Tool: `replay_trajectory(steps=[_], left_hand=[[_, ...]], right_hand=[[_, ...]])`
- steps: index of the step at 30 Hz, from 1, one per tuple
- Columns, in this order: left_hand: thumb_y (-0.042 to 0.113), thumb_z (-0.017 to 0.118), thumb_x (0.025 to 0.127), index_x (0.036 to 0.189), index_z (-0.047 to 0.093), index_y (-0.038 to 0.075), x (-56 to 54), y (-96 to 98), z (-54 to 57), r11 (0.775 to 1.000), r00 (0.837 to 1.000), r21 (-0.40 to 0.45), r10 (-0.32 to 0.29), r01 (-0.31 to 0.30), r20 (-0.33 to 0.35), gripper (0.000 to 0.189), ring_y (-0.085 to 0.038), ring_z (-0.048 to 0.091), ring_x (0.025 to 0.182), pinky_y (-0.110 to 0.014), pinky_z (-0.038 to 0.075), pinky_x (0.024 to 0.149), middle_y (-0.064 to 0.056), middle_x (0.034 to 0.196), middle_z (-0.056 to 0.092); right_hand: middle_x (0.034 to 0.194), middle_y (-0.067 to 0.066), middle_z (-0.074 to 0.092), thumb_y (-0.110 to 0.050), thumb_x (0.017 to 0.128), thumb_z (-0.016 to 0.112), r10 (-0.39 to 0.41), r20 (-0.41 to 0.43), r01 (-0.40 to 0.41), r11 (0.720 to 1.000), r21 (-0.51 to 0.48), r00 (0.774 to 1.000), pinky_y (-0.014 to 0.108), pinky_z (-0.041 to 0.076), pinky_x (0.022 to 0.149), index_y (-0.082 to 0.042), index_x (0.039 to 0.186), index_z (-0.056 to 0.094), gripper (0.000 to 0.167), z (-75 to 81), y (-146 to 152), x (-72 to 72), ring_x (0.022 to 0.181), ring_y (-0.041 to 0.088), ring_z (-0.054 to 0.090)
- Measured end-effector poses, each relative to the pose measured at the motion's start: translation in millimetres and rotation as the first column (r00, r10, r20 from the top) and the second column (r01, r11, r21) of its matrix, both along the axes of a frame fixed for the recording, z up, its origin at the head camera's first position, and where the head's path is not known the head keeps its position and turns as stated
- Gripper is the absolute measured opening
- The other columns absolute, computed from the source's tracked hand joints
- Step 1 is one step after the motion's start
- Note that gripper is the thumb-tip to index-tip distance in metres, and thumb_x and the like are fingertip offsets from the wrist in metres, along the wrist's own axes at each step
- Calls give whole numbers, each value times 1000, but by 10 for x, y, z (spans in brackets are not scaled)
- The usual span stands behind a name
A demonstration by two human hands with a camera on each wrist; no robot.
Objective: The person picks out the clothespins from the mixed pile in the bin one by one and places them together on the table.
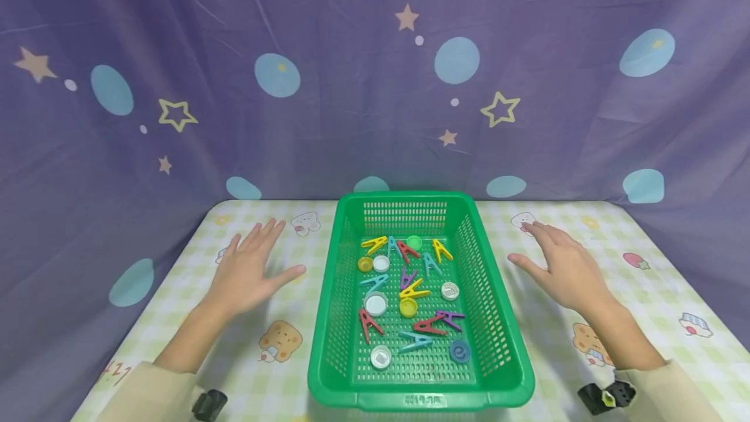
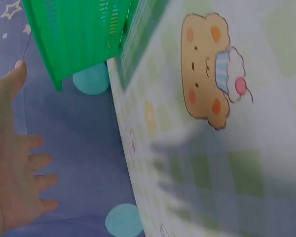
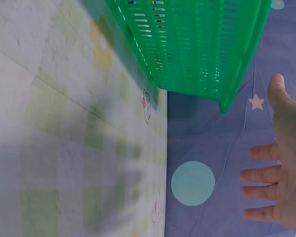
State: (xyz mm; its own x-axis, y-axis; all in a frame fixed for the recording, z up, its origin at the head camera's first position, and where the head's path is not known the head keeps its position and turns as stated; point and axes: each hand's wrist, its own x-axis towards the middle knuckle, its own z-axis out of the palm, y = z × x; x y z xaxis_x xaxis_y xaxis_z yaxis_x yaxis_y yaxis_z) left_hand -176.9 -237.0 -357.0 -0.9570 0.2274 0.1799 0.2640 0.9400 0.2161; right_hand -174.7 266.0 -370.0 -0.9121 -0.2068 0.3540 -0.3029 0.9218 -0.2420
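A purple curtain point(image 1: 363, 116) printed with stars and pale blue ovals hangs behind a cloth point(image 1: 656, 305) in green-and-white check, dotted with cartoon bears and cakes. The left hand point(image 1: 246, 277) and the right hand point(image 1: 565, 270) each hold nothing. The head view places them on either side of the basket point(image 1: 420, 400), well apart from it; the two wrist views show what it cannot make plain, that both hang above the cloth and cast soft shadows on it. Only the head view looks inside the basket; through its slots the right wrist view gives mere flecks of colour, too small to identify.

Each hand's fingers are extended, the thumb spread well away from them and toward the basket. Cream sleeves point(image 1: 149, 396) cover the forearms partway, with a black device point(image 1: 209, 404) near each cuff.

Between the hands, the basket is green plastic, rectangular with rounded corners, its walls and floor pierced by slots. Strewn over its floor lie A-shaped clothes pegs point(image 1: 430, 325) in red, yellow, blue and purple, among shallow round bottle caps point(image 1: 375, 304), white, yellow, amber, green and dark blue.
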Motion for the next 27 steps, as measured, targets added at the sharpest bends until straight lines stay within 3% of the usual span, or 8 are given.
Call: replay_trajectory(steps=[3,7,10,15,20,23,27], left_hand=[[65,53,87,152,26,12,-12,59,-10,1000,1000,14,-18,18,-25,89,-41,28,144,-64,15,116,-18,156,31],[60,56,88,149,33,10,-14,150,-31,997,999,71,-31,34,-35,83,-41,41,136,-61,30,112,-18,150,42],[60,55,89,147,37,9,-7,227,-52,991,999,135,-22,18,27,79,-41,44,134,-58,38,108,-18,147,46],[56,53,92,144,41,9,2,337,-74,969,988,247,-38,0,148,71,-39,47,132,-57,41,106,-17,144,50],[43,58,94,136,51,6,1,418,-53,920,974,391,-106,19,201,56,-34,62,114,-48,52,94,-17,131,61],[38,60,93,132,55,6,0,450,-30,880,958,475,-125,-13,257,51,-29,66,105,-43,55,88,-17,123,66],[34,60,94,133,52,2,-2,466,-23,792,915,604,-173,-92,365,51,-26,69,101,-43,55,91,-19,119,67]], right_hand=[[137,25,52,-47,92,59,7,5,-7,1000,-28,1000,62,39,101,-3,137,49,64,1,-38,9,126,45,46],[138,25,51,-48,94,56,0,53,3,998,-64,999,64,38,101,-3,137,48,63,3,-79,20,128,45,44],[140,25,50,-49,93,56,-3,87,11,996,-83,996,65,38,101,-3,135,50,63,-3,-105,22,130,45,42],[138,26,51,-47,94,57,24,114,-9,992,-124,993,65,38,102,-3,132,53,59,-27,-156,20,130,45,43],[129,23,60,-40,94,60,84,110,-62,980,-190,990,59,45,97,-1,128,56,52,-55,-200,13,123,42,52],[121,20,66,-34,95,60,114,115,-85,968,-238,987,53,52,90,-3,126,59,44,-70,-223,6,111,38,62],[116,17,69,-34,98,55,144,215,-69,944,-322,966,46,57,82,-6,128,58,41,-61,-242,12,100,33,68]])
